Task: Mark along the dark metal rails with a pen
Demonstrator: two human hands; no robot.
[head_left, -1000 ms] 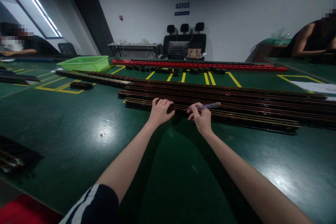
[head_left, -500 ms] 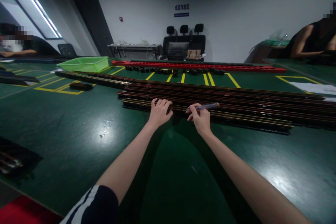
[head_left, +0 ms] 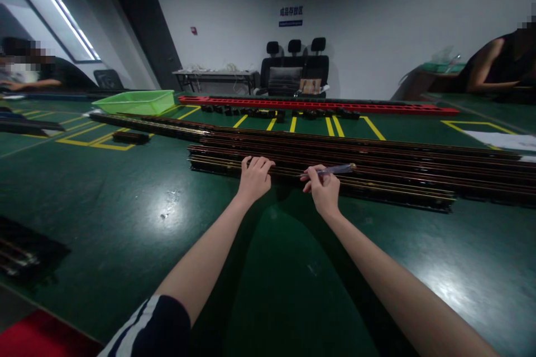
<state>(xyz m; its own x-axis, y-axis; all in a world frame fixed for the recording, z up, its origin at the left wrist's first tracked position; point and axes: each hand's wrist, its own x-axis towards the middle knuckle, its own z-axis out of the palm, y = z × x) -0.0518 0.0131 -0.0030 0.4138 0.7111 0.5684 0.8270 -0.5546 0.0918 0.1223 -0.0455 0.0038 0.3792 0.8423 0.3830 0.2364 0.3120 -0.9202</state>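
Note:
Several long, dark, thin strips (head_left: 389, 170) with reddish and gold edges lie side by side on the green table. My left hand (head_left: 254, 179) is curled over the front strip (head_left: 402, 194), fingers on its top and thumb on the near side. Just right of it, my right hand (head_left: 324, 187) pinches a slim, clear purplish tool (head_left: 337, 169) shaped like a pen or small screwdriver. Its thin tip points left, close above the front strip; whether they touch I cannot tell. Both palms hide part of the strips.
Behind the strips lie a long red slotted rail (head_left: 314, 104) and several small black parts (head_left: 259, 114). A green basket (head_left: 138, 102) stands back left, papers (head_left: 502, 139) lie at right. More dark strips (head_left: 25, 251) sit front left. Two people work at the far sides.
The front strip has slid a little to the left, its ends now nearly even with its neighbour at the left. My right hand moved slightly right with the tool; my left thumb drew in.

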